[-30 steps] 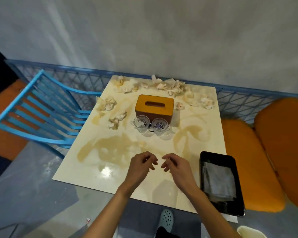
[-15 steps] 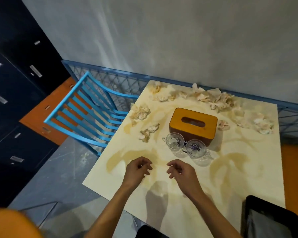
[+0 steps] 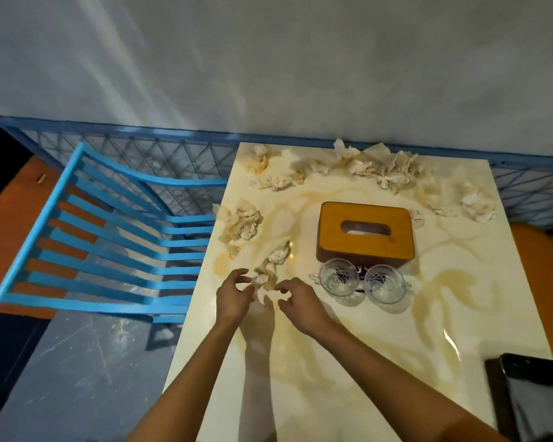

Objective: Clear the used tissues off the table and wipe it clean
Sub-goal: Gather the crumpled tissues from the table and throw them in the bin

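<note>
On the cream, marble-patterned table (image 3: 444,320), streaked with brownish stains, stands one orange-brown wooden tissue box (image 3: 332,239), a white tissue showing in its oval slot. Just in front of it sit two clear patterned glass cups (image 3: 337,279), side by side and seemingly empty. One black tray (image 3: 495,397), cut off at the near right corner, holds something grey, possibly a folded cloth. Crumpled used tissues (image 3: 383,169) lie in at least eight clumps, most along the far edge and the left side. The nearest, a long twisted tissue (image 3: 273,261), lies left of the cups, its long axis running diagonally from near-left to far-right. The left hand (image 3: 235,296) has curled fingers at its near end; whether they pinch it I cannot tell. The right hand (image 3: 300,303), loosely curled, holds nothing just beside that end. One blue slatted chair (image 3: 109,250) stands left of the table.
</note>
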Available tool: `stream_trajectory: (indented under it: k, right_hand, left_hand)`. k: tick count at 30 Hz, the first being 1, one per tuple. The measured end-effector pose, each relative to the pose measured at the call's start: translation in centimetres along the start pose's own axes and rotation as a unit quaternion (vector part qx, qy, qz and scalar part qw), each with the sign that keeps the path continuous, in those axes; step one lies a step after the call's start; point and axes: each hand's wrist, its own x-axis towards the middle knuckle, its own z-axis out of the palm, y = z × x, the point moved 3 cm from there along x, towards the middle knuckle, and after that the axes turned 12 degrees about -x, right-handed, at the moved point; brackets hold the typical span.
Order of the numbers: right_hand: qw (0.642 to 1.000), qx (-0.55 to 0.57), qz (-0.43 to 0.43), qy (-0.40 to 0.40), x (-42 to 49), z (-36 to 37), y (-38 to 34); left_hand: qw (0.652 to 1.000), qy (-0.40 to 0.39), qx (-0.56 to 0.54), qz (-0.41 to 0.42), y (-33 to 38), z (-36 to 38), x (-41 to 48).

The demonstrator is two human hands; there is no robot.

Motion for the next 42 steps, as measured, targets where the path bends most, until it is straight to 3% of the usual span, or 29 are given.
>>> stream_trajectory:
  k: [5, 11, 16, 20, 22, 24, 29, 36, 42]
  right_hand:
    - [0.998, -0.002, 0.058, 0.018, 3.9, 1.1, -1.3]
    - [0.998, -0.002, 0.061, 0.031, 5.0, 1.6, -1.2]
    - [0.996, 0.024, 0.063, 0.052, 6.1, 1.6, -0.7]
    - [0.991, 0.020, 0.068, 0.113, 6.1, 1.1, -0.6]
    - [0.989, 0.007, 0.069, 0.132, 5.9, 0.7, -0.4]
    - [0.989, -0.013, 0.065, 0.135, 5.5, 0.6, -0.1]
    - [0.989, -0.011, 0.054, 0.140, 3.6, 0.5, 0.2]
    - [0.986, -0.023, 0.023, 0.162, 1.9, -1.6, 0.6]
    - [0.988, 0.009, 0.024, 0.154, 1.4, -2.0, 0.5]
  left_hand:
    - [0.994, -0.050, 0.077, 0.062, -0.3, 0.4, 3.8]
    - [0.985, -0.073, 0.125, 0.095, 0.8, 1.2, 5.3]
    - [0.983, -0.127, 0.047, 0.120, 1.8, 1.7, 5.7]
    - [0.984, -0.143, -0.012, 0.106, 1.7, 1.2, 5.3]
    - [0.985, -0.132, 0.013, 0.109, 1.2, 0.8, 5.5]
    - [0.977, -0.139, 0.107, 0.123, 0.5, 0.8, 5.9]
    - [0.925, -0.166, 0.291, 0.177, -0.5, 1.8, 6.1]
    - [0.921, -0.141, 0.312, 0.185, -0.4, 1.9, 5.9]
    - [0.942, -0.139, 0.247, 0.179, -0.5, 0.9, 5.4]
